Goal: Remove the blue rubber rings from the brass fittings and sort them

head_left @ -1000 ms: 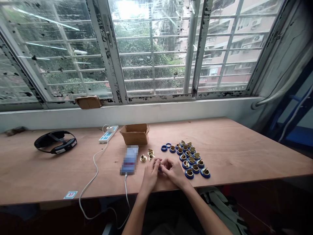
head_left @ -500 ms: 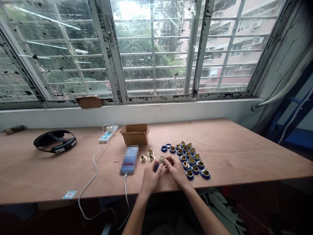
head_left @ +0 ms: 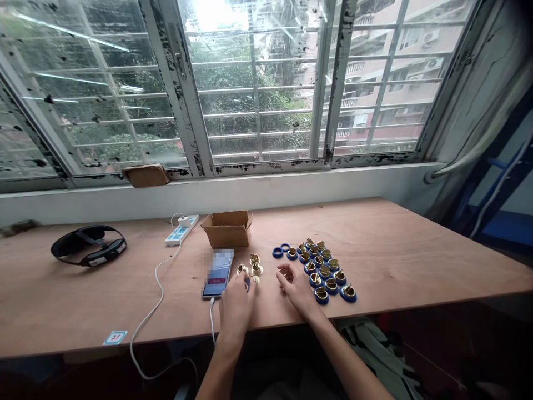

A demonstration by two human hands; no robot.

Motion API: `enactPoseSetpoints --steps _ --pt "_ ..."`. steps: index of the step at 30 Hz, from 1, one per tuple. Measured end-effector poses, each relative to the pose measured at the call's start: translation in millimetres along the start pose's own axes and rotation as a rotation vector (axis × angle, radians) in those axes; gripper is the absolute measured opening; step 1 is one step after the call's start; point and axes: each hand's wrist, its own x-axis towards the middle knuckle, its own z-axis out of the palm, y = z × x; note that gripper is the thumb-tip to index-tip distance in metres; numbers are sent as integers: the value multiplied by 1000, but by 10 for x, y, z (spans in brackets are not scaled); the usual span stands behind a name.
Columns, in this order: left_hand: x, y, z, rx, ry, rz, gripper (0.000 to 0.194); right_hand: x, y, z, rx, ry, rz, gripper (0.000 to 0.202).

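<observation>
My left hand (head_left: 236,303) is over the small group of gold-coloured metal pieces (head_left: 257,270) with flip-up tabs, right of the phone. Its fingers are closed on a blue ring (head_left: 247,284), partly hidden by them. One gold piece (head_left: 255,280) sits right at these fingertips; whether they grip it I cannot tell. To the right, my right hand (head_left: 296,286) hovers low over the table, fingers loosely curved and apart, with nothing visible in it. Beside it stand rows of gold pieces seated in blue rings (head_left: 324,271). Two bare blue rings (head_left: 277,253) lie behind.
A phone (head_left: 218,273) on a white cable (head_left: 157,289) lies left of my left hand. Behind it is an open cardboard box (head_left: 227,235). Farther left are a power strip (head_left: 182,230) and a black headset (head_left: 89,245). The wooden table (head_left: 400,255) meets the window wall.
My left hand has moved left from between the hands to the loose gold pieces, carrying the blue ring. The gold piece has left my right fingers, which have loosened. The view has shifted slightly.
</observation>
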Motion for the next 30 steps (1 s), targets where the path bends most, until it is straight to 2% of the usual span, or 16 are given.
enactPoseSetpoints --steps 4,8,11,14,16,20,23,27,30 --pt "78 -33 -20 42 -73 -69 13 -10 -23 2 -55 14 -18 23" --pt "135 -47 -49 -43 -14 -63 14 -11 -64 -9 -133 20 -55 18" --pt "226 43 -75 -113 55 64 14 -9 -87 -7 -188 10 -92 16" --pt "437 249 -18 -180 38 271 6 -13 -103 3 -223 -11 -115 14" --pt "663 421 92 -209 8 350 5 -22 -116 8 -246 -28 -128 13" --pt "1211 735 433 -201 -66 369 10 -42 -145 8 -294 -52 -152 15" --pt "1528 880 706 -178 -133 380 17 -45 -158 3 -315 -51 -168 16" --pt "1684 939 987 -98 -207 402 25 -38 -159 4 -326 -54 -173 16" --pt "1695 918 1088 -34 -247 421 29 -30 -153 8 -341 -55 -178 17"
